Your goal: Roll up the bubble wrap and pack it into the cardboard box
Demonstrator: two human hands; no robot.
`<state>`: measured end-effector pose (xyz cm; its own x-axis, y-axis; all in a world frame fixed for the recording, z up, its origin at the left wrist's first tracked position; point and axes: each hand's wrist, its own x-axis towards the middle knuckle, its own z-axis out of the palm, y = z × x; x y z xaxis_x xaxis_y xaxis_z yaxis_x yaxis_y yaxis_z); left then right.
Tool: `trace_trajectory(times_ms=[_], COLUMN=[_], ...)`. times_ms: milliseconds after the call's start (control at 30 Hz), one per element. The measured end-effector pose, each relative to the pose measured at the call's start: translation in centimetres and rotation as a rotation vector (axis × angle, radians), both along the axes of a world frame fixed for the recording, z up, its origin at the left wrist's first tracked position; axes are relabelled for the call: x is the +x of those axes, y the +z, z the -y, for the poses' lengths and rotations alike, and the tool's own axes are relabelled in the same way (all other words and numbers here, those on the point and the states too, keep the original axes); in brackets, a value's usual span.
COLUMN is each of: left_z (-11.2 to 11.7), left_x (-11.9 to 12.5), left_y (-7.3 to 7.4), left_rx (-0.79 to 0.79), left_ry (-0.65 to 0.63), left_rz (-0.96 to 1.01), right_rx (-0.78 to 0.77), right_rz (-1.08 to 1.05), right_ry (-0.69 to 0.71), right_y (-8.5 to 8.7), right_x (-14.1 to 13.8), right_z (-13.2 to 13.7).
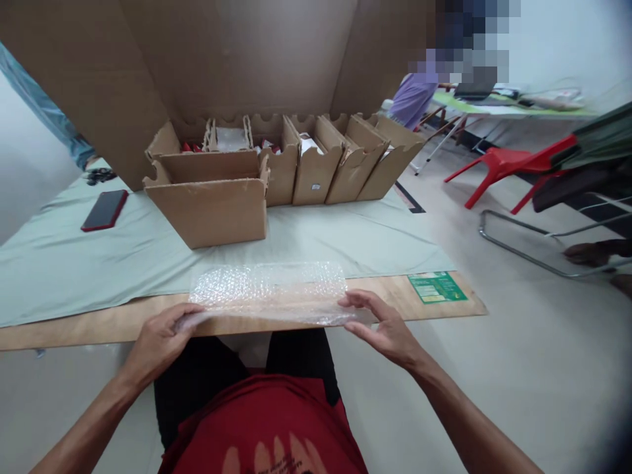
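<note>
A clear sheet of bubble wrap point(269, 283) lies along the front of the table, its near edge raised a little at the wooden border. My left hand point(165, 336) is closed on the near left corner of the wrap, pinching it between thumb and fingers. At the right end, my right hand point(382, 326) has thumb and fingers apart, with the plastic edge in the gap between them. Its fingertips touch or nearly touch the wrap.
Beyond the wrap stands a cardboard bin point(212, 210), with a row of similar bins point(311, 171) holding small packets behind it. A dark phone point(105, 209) lies at left. A green label point(437, 288) marks the right wooden edge. A red chair point(511, 164) and another person point(415, 95) are at right.
</note>
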<state>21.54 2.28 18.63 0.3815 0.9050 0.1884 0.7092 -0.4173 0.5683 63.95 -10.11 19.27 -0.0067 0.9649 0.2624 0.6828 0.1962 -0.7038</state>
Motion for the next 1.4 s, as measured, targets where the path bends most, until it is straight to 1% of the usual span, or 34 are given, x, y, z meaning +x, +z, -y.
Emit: trace_trajectory(times_ms=[67, 100, 133, 200, 300, 367, 467, 567, 733, 833, 933, 1033, 1133, 1233, 1333, 1400], left_z=[-0.5, -0.8, -1.0, -1.4, -1.9, -2.4, -3.1, -3.5, -4.0, -4.3, -4.8, -5.4, -6.0, -6.2, -5.5, -4.9], left_x=[0.5, 0.8, 1.1, 1.6, 2.1, 2.4, 2.9, 3.1, 2.8, 2.6, 2.1, 1.3, 0.9, 1.3, 1.9, 1.9], left_y=[0.7, 1.0, 1.2, 1.3, 1.3, 1.2, 1.0, 0.7, 0.0, -0.4, -0.5, -0.5, -0.6, -0.5, 0.3, 1.0], left_rx=[-0.118, -0.148, -0.165, -0.194, -0.232, -0.247, -0.243, -0.180, -0.122, -0.054, -0.014, -0.025, -0.099, -0.119, -0.118, -0.186], left_ry=[0.111, 0.141, 0.162, 0.199, 0.254, 0.285, 0.331, 0.336, 0.289, 0.256, 0.269, 0.291, 0.283, 0.248, 0.235, 0.307], left_rz=[0.057, 0.080, 0.101, 0.125, 0.102, 0.049, -0.054, -0.135, -0.227, -0.313, -0.423, -0.496, -0.460, -0.396, -0.297, -0.252], right_rx=[-0.050, -0.067, -0.082, -0.100, -0.126, -0.108, -0.008, 0.063, 0.032, 0.045, 0.081, 0.026, -0.037, -0.011, -0.008, -0.029], right_rz=[-0.013, -0.015, -0.022, -0.047, -0.049, 0.038, 0.259, 0.379, 0.390, 0.460, 0.544, 0.584, 0.559, 0.454, 0.239, 0.070], right_ry=[0.054, 0.044, 0.006, -0.120, -0.256, -0.299, -0.334, -0.326, -0.293, -0.285, -0.327, -0.333, -0.276, -0.235, -0.255, -0.317], right_y=[0.0, -0.1, -0.3, -0.5, -1.1, -1.6, -2.6, -3.3, -3.1, -3.1, -3.2, -3.3, -3.6, -3.7, -3.0, -2.2], right_x=[0.4, 0.5, 0.5, 0.3, 0.0, -0.1, 0.0, 0.2, 0.5, 0.6, 0.7, 1.3, 1.9, 1.8, 0.9, 0.1], right_z=[0.2, 0.1, 0.0, -0.7, -2.4, -3.6, -4.6, -4.8, -5.2, -5.6, -5.9, -6.4, -7.2, -7.7, -7.4, -6.9])
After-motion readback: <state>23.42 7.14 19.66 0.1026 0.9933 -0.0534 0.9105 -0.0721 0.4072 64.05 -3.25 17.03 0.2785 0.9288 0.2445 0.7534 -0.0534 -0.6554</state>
